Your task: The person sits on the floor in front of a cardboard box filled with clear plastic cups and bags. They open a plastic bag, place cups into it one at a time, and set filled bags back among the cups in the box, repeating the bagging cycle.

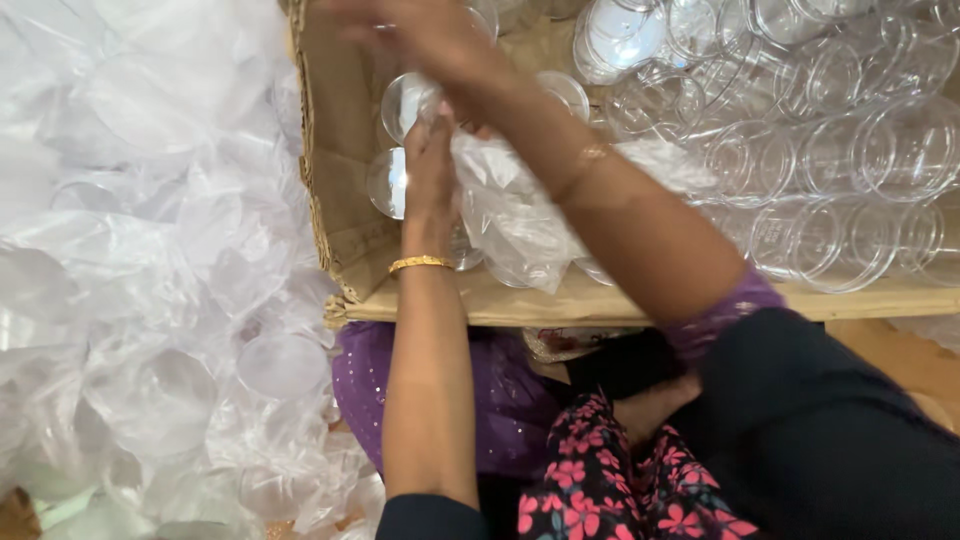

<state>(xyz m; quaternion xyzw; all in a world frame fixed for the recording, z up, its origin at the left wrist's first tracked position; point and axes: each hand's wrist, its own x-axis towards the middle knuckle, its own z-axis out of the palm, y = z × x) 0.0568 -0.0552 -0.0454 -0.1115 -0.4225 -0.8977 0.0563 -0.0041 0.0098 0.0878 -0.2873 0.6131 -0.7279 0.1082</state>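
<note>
1. The left hand (pixel 430 165), a gold bangle (pixel 421 264) at its wrist, reaches into the cardboard box (pixel 340 220); its fingers pinch the clear plastic bag (pixel 515 215) lying at the box's near edge.
2. The right hand (pixel 435 40), blurred, crosses above it, fingers curled over a clear round lid (pixel 408 100); the grip itself I cannot tell.
3. Clear round containers (pixel 830 160) crowd the box's far right.
</note>
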